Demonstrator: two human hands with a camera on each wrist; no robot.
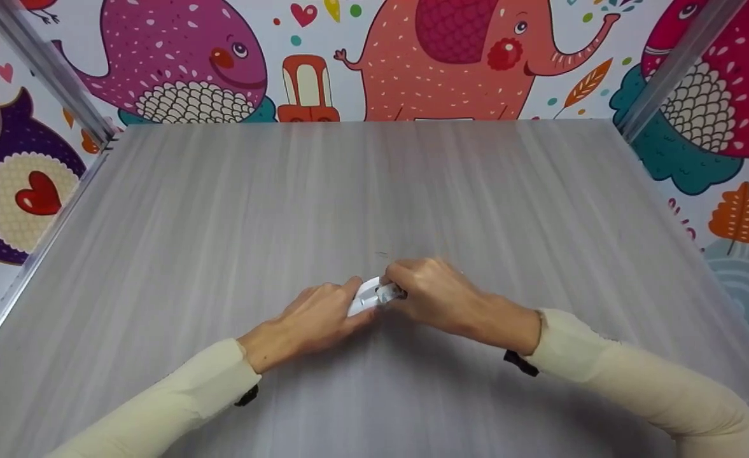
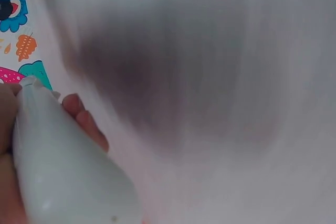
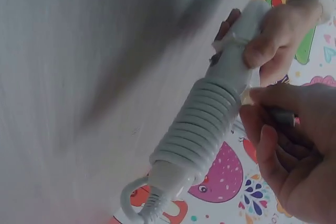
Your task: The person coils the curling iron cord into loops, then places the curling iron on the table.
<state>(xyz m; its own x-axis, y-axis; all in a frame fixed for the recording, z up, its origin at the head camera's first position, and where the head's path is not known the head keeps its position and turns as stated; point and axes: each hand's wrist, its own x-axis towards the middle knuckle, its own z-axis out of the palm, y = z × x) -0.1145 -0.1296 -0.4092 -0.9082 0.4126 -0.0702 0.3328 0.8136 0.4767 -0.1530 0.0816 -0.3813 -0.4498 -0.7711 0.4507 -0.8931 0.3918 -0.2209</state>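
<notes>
My left hand (image 1: 323, 313) grips a white hand-held appliance (image 1: 363, 299) above the table. Its kind is unclear. In the left wrist view, its smooth body (image 2: 73, 166) widens toward the camera. The right wrist view shows a white cord (image 3: 197, 121) wound in several turns round the handle, with a ribbed cord end (image 3: 152, 203) at the bottom. My right hand (image 1: 444, 298) is beside the wound cord, thumb and forefinger pinching a small pale piece (image 1: 389, 292). The curled fingers partly hide that piece.
The grey wood-patterned table (image 1: 285, 203) lies under both hands. Metal posts (image 1: 56, 83) stand at its far corners. A wall (image 1: 310, 32) printed with cartoon animals surrounds it.
</notes>
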